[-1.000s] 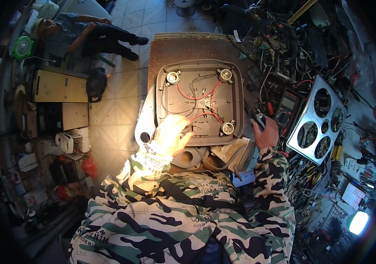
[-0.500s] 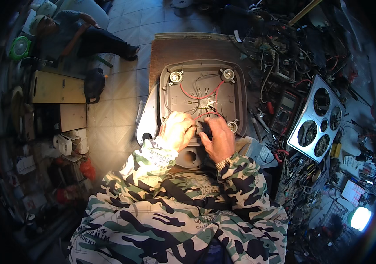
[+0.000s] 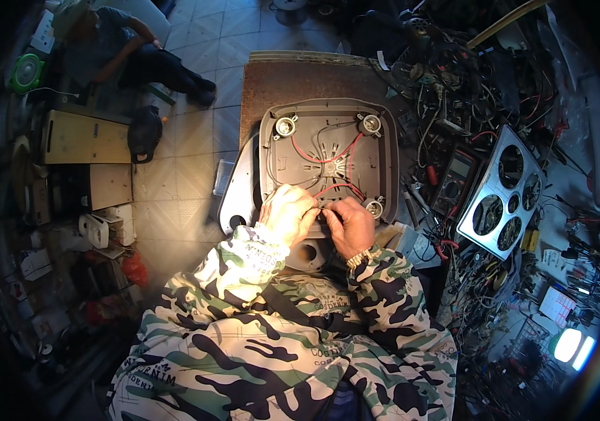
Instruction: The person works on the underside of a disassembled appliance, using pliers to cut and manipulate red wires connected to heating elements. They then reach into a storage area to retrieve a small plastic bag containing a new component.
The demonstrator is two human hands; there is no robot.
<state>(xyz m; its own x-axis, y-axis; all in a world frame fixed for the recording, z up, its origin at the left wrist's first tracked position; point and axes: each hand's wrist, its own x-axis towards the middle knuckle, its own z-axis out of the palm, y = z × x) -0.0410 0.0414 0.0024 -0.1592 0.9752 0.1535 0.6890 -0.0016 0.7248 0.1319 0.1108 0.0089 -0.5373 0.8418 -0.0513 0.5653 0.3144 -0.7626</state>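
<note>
A square grey-brown plastic housing (image 3: pixel 328 107) lies open on a brown board (image 3: pixel 279 74). Round metal fittings (image 3: pixel 285 126) sit in three corners, including top right (image 3: pixel 371 124) and lower right (image 3: pixel 373 209); red wires (image 3: pixel 300 151) and darker wires run between them. Both hands meet at the housing's near side. My left hand (image 3: pixel 289 214) is pinched on a thin wire, partly covering the lower-left corner. My right hand (image 3: pixel 350 226) is curled beside it, thumb and finger closed on something too small to name. A pale metal piece (image 3: pixel 233 200) lies under the housing's left.
At right are a multimeter (image 3: pixel 454 181), a steel plate with five cutouts (image 3: pixel 473 223), hand tools (image 3: pixel 415 200), tangled cables (image 3: pixel 426 91) and a lit lamp (image 3: pixel 568 345). At upper left another person (image 3: pixel 114 56) is near a yellow cabinet (image 3: pixel 86 137) and green fan (image 3: pixel 26 74).
My right hand came left from the tools to the housing with a dark object, which is now hidden or gone from its fingers. The housing appears slightly further right and lower.
</note>
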